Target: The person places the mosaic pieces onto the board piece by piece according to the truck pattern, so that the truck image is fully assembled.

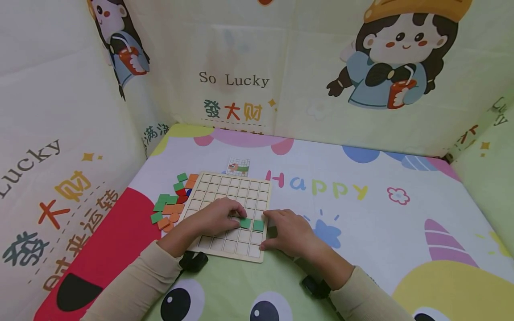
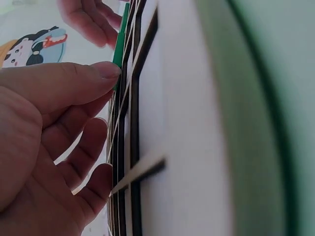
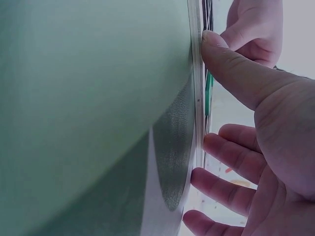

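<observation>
A pale wooden board [image 1: 225, 191] divided into a grid of square cells lies on the printed tabletop. Over its middle, my left hand [image 1: 218, 216] pinches a green square tile [image 1: 245, 223] with thumb and index finger, low against the grid. The other left fingers curl loosely, as the left wrist view shows. A second green tile [image 1: 258, 226] lies in a cell by the board's right edge. My right hand [image 1: 291, 234] rests its thumb and fingertips against that edge, the fingers spread and fairly straight in the right wrist view.
Left of the board lie several loose green tiles [image 1: 164, 199], orange pieces [image 1: 173, 208], a red piece [image 1: 181, 199] and a partly hidden blue piece. A small picture card [image 1: 238, 167] with a gridded coloured figure sits beyond the board. Printed cloth walls [image 1: 305, 67] stand behind the table.
</observation>
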`<state>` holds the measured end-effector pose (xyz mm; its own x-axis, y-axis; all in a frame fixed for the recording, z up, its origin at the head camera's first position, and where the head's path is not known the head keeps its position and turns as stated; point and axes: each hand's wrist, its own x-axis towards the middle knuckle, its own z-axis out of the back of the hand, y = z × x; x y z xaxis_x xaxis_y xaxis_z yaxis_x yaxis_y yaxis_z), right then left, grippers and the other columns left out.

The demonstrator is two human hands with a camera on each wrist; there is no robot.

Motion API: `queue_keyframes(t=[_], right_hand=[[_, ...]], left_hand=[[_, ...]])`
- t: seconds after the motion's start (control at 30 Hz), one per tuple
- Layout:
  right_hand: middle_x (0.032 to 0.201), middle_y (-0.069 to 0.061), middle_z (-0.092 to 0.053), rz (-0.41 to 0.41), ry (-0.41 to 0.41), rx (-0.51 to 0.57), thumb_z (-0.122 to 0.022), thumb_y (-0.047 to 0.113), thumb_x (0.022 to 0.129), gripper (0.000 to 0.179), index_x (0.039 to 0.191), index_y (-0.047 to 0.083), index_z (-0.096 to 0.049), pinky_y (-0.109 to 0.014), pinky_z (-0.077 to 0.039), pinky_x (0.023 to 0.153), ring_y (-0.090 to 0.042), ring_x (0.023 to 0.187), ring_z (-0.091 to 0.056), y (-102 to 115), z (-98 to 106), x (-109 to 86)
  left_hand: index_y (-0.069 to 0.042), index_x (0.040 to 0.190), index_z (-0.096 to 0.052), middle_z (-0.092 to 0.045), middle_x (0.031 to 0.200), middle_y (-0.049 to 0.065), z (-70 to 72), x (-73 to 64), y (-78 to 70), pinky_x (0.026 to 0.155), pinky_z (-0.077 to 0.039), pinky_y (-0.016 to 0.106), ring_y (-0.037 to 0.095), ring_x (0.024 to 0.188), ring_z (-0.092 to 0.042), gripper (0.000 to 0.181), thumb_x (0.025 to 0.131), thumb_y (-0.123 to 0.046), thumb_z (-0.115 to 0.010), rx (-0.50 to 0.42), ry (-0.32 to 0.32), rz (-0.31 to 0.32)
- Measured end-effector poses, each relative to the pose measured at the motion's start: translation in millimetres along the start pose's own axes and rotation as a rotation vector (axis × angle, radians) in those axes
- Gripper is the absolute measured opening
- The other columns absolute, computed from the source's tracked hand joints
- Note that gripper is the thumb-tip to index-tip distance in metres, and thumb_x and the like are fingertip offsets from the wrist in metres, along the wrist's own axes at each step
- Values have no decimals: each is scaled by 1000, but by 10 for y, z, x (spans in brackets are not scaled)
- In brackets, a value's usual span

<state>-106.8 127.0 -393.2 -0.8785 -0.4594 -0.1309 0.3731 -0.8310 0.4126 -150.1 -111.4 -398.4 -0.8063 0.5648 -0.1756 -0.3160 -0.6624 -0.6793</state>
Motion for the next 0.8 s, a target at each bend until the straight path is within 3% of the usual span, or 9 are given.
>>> queue_keyframes(t=[0.27,0.8], right_hand=[[135,-5,-60,9,-14,-3,-85,49,75,80,140,12,-57,-51,-47,94,-32,126,-51,-2,1,-8],[136,-6,-60,10,-9,-2,-85,48,75,79,139,11,-57,-52,-47,94,-33,127,-51,7,3,-5]], left_hand=[[-16,102,-73,-66,96,-11,-27,-2,-19,89,-48,36,16,96,-55,14,90,-9,-71,7,-9,-22],[-16,101,-73,-66,96,-11,-43,-12,-77,93,-48,39,17,99,-56,13,91,-8,-72,7,-7,-31]])
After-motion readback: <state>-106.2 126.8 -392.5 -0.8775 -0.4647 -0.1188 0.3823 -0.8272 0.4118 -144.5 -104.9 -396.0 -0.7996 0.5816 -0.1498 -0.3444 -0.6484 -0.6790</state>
